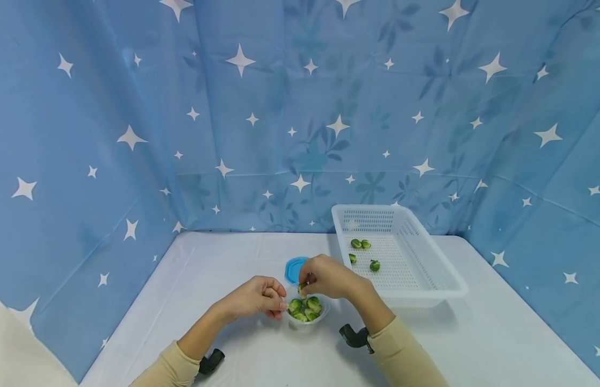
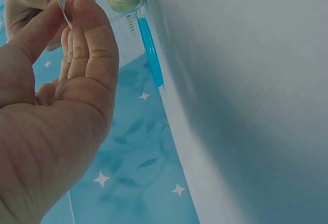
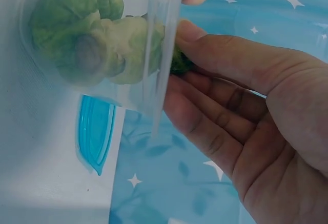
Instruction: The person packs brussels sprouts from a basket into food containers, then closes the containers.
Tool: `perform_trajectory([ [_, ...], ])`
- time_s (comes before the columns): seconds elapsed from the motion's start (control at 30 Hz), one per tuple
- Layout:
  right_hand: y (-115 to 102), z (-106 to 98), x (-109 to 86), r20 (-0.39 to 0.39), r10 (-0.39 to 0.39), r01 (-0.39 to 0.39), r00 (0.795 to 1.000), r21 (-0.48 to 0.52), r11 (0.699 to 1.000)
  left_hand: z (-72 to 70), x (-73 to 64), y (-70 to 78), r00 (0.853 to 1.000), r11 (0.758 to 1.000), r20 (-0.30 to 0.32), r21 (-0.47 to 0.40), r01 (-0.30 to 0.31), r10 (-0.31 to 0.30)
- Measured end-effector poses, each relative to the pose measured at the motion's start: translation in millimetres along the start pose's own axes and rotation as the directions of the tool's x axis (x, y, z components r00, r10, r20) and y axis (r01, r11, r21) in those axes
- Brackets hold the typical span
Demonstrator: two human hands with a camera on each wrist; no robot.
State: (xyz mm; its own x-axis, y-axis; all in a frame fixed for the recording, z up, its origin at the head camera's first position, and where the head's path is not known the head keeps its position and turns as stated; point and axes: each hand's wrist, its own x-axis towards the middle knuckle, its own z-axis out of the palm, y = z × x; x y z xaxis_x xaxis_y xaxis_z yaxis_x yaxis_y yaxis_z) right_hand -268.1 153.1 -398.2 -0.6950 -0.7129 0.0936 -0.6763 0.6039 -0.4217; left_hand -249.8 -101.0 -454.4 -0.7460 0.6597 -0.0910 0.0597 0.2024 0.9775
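A small clear plastic container (image 1: 306, 324) stands on the white table with several green Brussels sprouts (image 1: 313, 305) inside. My left hand (image 1: 260, 297) pinches the container's rim on the left side between thumb and fingers, as the left wrist view shows. Over the container's far side, my right hand (image 1: 331, 277) holds another Brussels sprout (image 3: 180, 62) in its fingertips, right at the rim. Most of that sprout is hidden by the fingers and the container wall. Just behind the container lies a blue lid (image 1: 294, 270), partly covered by the right hand.
At the back right stands a white perforated basket (image 1: 442, 271) holding several more sprouts (image 1: 374, 265). Black wrist mounts (image 1: 354, 337) show beneath both forearms. A blue curtain (image 1: 261, 134) with white stars hangs behind the table (image 1: 222, 250) and along its sides.
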Motion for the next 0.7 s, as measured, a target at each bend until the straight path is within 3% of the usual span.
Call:
perform_trajectory([
  [0.27, -2.3, 3.7, 2.3, 0.020, -0.014, 0.016, 1.000, -0.096, 0.995, -1.2, 2.4, -2.4, 1.000, 1.000, 0.003, 0.002, -0.002, 0.002],
  [0.7, -6.7, 8.0, 3.5, 0.036, -0.030, 0.036, 0.999, -0.166, 0.986, -1.9, 2.4, -3.2, 1.000, 1.000, 0.009, -0.010, -0.005, 0.005],
])
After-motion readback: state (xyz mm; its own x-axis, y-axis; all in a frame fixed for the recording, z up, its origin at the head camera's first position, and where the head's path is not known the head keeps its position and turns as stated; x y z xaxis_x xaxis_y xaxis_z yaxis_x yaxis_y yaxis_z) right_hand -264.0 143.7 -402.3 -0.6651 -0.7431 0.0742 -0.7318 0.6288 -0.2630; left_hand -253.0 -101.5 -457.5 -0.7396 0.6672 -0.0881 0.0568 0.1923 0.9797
